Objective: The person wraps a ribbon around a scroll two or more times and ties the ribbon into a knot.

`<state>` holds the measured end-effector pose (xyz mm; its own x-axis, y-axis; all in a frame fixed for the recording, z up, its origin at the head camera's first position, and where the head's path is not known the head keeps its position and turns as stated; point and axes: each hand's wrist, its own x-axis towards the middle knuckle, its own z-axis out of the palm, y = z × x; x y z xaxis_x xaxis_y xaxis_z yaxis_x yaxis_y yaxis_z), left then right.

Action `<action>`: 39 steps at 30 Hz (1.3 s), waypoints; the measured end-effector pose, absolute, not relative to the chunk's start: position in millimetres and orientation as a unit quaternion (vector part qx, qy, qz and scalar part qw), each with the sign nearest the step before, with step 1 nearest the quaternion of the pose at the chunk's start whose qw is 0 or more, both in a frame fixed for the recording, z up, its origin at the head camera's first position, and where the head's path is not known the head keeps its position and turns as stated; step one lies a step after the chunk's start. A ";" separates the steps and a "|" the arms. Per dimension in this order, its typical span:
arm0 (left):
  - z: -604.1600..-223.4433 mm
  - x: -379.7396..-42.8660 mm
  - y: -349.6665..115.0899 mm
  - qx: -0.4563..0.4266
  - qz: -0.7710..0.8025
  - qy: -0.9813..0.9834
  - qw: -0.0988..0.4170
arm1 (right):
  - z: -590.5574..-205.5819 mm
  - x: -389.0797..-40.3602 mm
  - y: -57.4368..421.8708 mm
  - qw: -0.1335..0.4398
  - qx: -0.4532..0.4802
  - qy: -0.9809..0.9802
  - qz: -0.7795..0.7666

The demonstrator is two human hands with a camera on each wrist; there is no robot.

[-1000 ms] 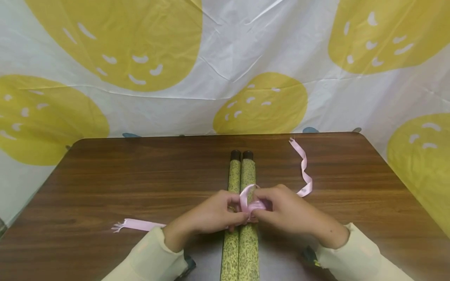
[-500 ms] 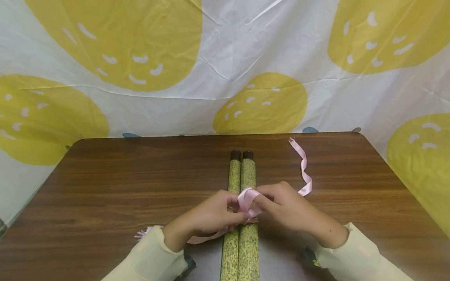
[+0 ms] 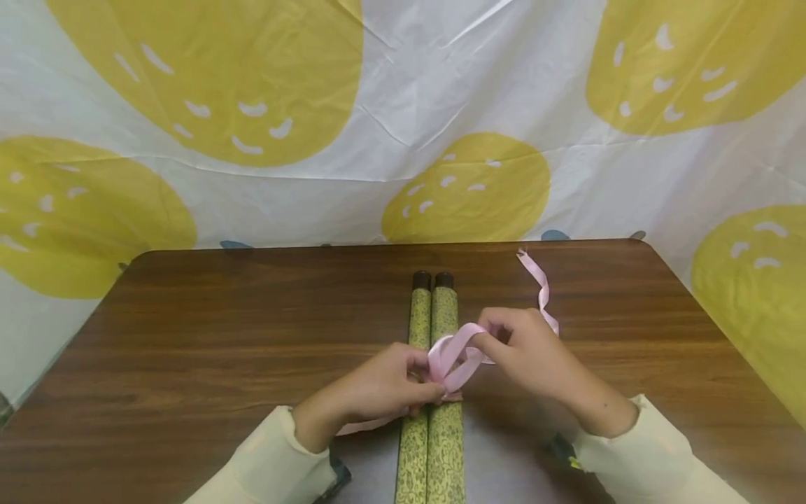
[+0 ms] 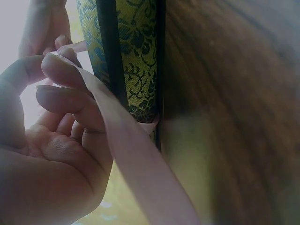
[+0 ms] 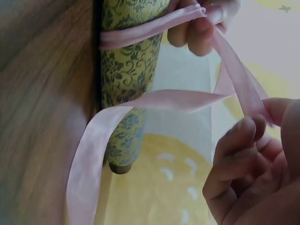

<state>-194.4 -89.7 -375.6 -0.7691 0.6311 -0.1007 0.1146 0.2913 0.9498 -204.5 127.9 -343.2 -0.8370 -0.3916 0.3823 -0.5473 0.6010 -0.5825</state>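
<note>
A hand scroll in two rolls (image 3: 445,448), covered in yellow-green floral brocade with dark end knobs, lies lengthwise on the table. A pink ribbon (image 3: 464,336) is wrapped around it. My left hand (image 3: 378,385) rests over the rolls and pinches the ribbon near its crossing. Just to the right, my right hand (image 3: 529,350) pinches a raised loop of ribbon between thumb and fingertips. In the right wrist view the loop (image 5: 234,70) stretches between both hands, and a loose tail (image 5: 86,164) passes over the roll. The left wrist view shows another tail (image 4: 140,164) hanging past the left fingers.
The brown wooden table (image 3: 220,336) extends on both sides of the scroll. One ribbon end (image 3: 535,273) lies toward its back right. Behind the table hangs a white cloth (image 3: 283,203) with large yellow fruit shapes.
My right hand has moved up and right, drawing out a longer loop of ribbon. The left-hand tail has been pulled in toward the scroll. My left hand stays about where it was.
</note>
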 end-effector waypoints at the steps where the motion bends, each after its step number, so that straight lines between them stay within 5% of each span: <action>1: -375.9 -194.2 -90.0 0.244 0.541 0.769 0.238 | -343.9 -205.6 129.1 0.111 0.255 -0.890 0.360; 16: -376.9 -195.4 -86.3 0.258 0.527 0.777 0.229 | -347.3 -220.1 174.3 0.129 0.152 -0.919 0.339; 39: -374.1 -195.0 -87.4 0.271 0.515 0.783 0.222 | -346.4 -222.4 218.0 0.019 0.085 -0.926 0.368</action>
